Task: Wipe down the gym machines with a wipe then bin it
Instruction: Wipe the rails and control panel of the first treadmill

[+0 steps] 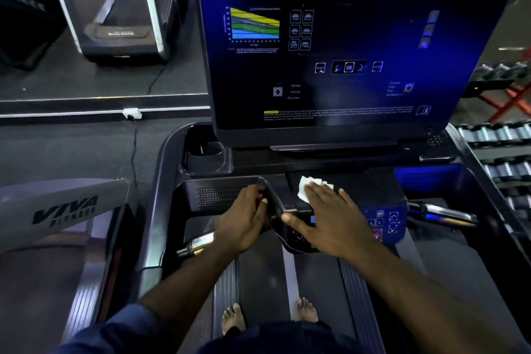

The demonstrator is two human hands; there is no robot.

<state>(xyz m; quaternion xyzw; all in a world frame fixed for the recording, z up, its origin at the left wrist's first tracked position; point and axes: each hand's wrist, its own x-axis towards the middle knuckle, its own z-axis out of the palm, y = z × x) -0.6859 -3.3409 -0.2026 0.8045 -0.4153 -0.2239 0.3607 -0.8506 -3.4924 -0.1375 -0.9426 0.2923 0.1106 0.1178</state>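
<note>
I stand barefoot on a dark treadmill, facing its console (344, 46), a large black panel with a coloured chart and lit buttons. A white wipe (306, 185) lies on the flat tray below the console. My right hand (333, 218) presses flat on the wipe with straight, spread fingers, covering most of it. My left hand (244, 218) grips the raised edge of the control housing (275, 210) just left of the wipe, fingers curled over it.
A cup holder (205, 154) sits at the console's left. Metal handlebar grips stick out at left (195, 244) and right (442, 213). A dumbbell rack (502, 152) stands at the right. Another treadmill (123, 34) and a power cable (133, 152) lie on the floor to the left.
</note>
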